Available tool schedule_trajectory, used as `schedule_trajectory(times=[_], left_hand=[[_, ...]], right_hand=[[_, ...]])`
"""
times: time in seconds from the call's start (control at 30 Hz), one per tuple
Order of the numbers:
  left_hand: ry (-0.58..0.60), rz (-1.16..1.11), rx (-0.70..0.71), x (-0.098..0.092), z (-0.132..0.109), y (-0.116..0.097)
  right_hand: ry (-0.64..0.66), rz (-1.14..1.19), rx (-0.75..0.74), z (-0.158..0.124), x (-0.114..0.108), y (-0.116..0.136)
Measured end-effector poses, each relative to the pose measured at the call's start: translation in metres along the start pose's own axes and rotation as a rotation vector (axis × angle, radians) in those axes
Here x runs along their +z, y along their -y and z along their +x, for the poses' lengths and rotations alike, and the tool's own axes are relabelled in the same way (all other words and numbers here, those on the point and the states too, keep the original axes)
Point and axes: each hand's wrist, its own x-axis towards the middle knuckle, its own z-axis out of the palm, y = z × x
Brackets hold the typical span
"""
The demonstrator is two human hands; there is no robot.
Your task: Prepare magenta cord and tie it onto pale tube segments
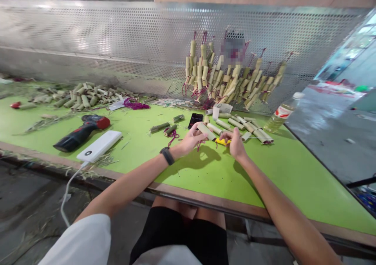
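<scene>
My left hand (192, 139), with a dark band on its wrist, is closed around a short bamboo tube (206, 131) above the table. Purple string (216, 141) hangs from the tube's near end. Just right of it, my right hand (235, 142) is pinched, thumb raised; a thin pale stick (249, 137) juts out past its fingers. Between the hands shows a yellow object (223, 142), partly hidden, its kind unclear. A phone (196, 120) lies behind my left hand. More bamboo tubes (232, 123) lie beyond my right hand.
Strung bamboo tubes (202, 73) hang on the perforated metal panel (117, 33). On the green table (141, 159) are a cordless drill (82, 131), a white power bank (100, 145), a bamboo pile (84, 96), purple string (136, 103) and a bottle (282, 114) near the right edge.
</scene>
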Motion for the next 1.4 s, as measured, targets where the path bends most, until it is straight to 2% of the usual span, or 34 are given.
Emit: schedule_trajectory(times=[0.1, 0.23, 0.4, 0.47, 0.57, 0.67, 0.77, 0.9, 1.03, 1.2, 1.3, 1.4], left_hand=[[0.084, 0.136, 0.116, -0.002, -0.001, -0.001], [0.121, 0.194, 0.167, -0.004, 0.001, 0.000], [0.020, 0.196, 0.098, -0.009, 0.004, 0.003], [-0.027, 0.150, 0.057, -0.012, 0.006, 0.003], [-0.073, 0.097, 0.049, -0.014, 0.008, 0.003], [-0.068, 0.207, 0.088, -0.016, 0.009, 0.002], [-0.032, 0.354, 0.139, -0.018, 0.010, 0.001], [0.001, 0.517, 0.197, -0.018, 0.008, -0.002], [0.032, 0.714, 0.331, -0.015, 0.003, -0.007], [0.016, 0.773, 0.450, -0.018, 0.002, -0.007], [0.030, 0.830, 0.530, -0.024, 0.004, -0.006], [0.063, 0.866, 0.546, -0.027, 0.006, -0.006]], right_hand=[[-0.083, 0.029, 0.021, 0.004, -0.007, 0.001], [-0.166, 0.061, 0.021, 0.006, -0.011, 0.007], [-0.011, 0.038, -0.152, 0.002, -0.008, 0.011], [0.030, 0.070, -0.177, 0.002, -0.008, 0.011], [0.066, 0.228, -0.073, 0.005, -0.009, 0.011], [0.029, 0.342, 0.032, 0.008, -0.009, 0.010], [-0.014, 0.319, 0.081, 0.008, -0.008, 0.011], [0.017, 0.293, 0.102, 0.003, -0.005, 0.018], [0.098, 0.209, 0.024, -0.003, -0.006, 0.029], [0.133, 0.045, -0.116, -0.012, -0.005, 0.041], [0.142, -0.127, -0.226, -0.020, -0.001, 0.046], [0.117, -0.367, -0.400, -0.026, 0.003, 0.048]])
